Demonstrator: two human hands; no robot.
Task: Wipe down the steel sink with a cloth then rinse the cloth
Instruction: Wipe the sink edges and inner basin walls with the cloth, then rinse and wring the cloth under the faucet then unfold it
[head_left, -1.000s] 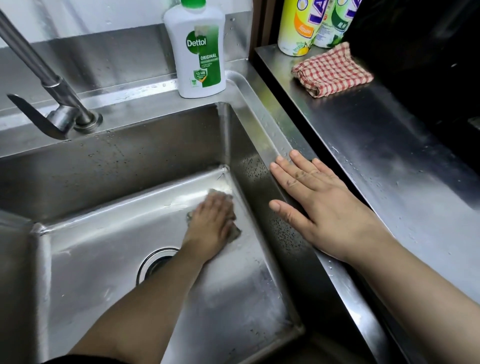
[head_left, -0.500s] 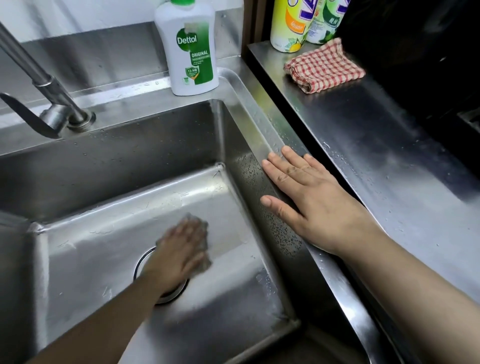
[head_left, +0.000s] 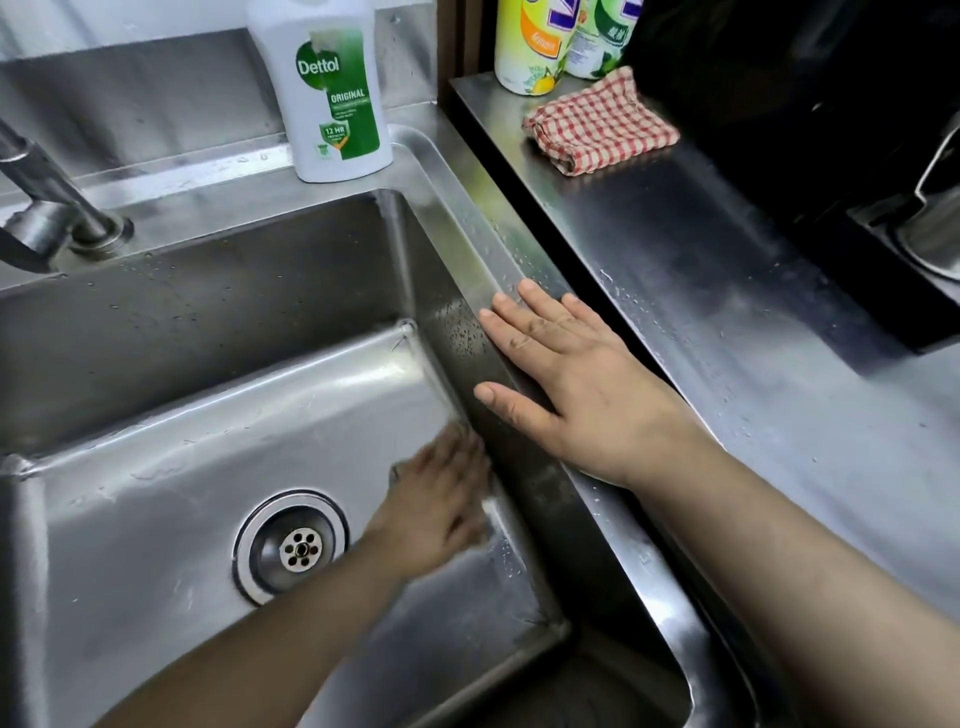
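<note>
**A:** Down on the brushed steel floor of the sink (head_left: 156, 519), at three o'clock from the round perforated drain (head_left: 300, 548), the left hand (head_left: 441, 509) lies flat and blurred.

**B:** And the cloth?

**A:** Hidden under that palm; can't tell the grip.

**B:** Right hand (head_left: 576, 384)?

**A:** Fingers spread flat, holding nothing, on the wet rim. Checked woven towel (head_left: 597, 124) folded at one o'clock.

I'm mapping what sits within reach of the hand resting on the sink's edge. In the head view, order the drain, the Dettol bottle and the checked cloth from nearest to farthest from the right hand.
From the right hand:
1. Drain, lower left, in the basin floor.
2. Checked cloth, ahead on the counter; Dettol bottle, ahead-left on the back ledge. Too close to call.
</note>
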